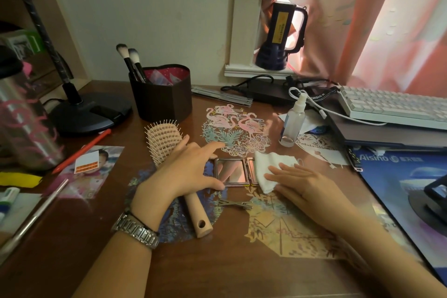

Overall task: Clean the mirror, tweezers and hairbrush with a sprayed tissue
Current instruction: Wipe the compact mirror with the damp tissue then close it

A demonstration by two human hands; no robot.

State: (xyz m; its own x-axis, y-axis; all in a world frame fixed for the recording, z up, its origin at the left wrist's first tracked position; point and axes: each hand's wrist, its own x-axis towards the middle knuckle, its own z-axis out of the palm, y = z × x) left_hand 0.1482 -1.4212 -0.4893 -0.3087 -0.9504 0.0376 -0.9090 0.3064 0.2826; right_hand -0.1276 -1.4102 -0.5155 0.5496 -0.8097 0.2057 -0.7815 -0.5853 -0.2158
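Note:
A small folding mirror (pixel 231 172) lies open and flat on the brown desk. My left hand (pixel 191 169) rests spread over its left edge, steadying it with thumb and fingers. My right hand (pixel 300 184) presses a white tissue (pixel 268 167) with flat fingers onto the mirror's right half, which the tissue hides. A wooden hairbrush (pixel 167 140) lies partly under my left hand, handle toward me. Metal tweezers (pixel 235 204) lie just in front of the mirror. A clear spray bottle (pixel 292 123) stands behind and to the right of the tissue.
A dark heart-shaped holder (pixel 164 99) with makeup brushes stands behind the hairbrush. A lamp base (pixel 89 113) and a steel flask (pixel 24 123) sit at the left. A keyboard (pixel 391 106) on a laptop fills the right. A red pen (pixel 82 151) and a photo lie at the left.

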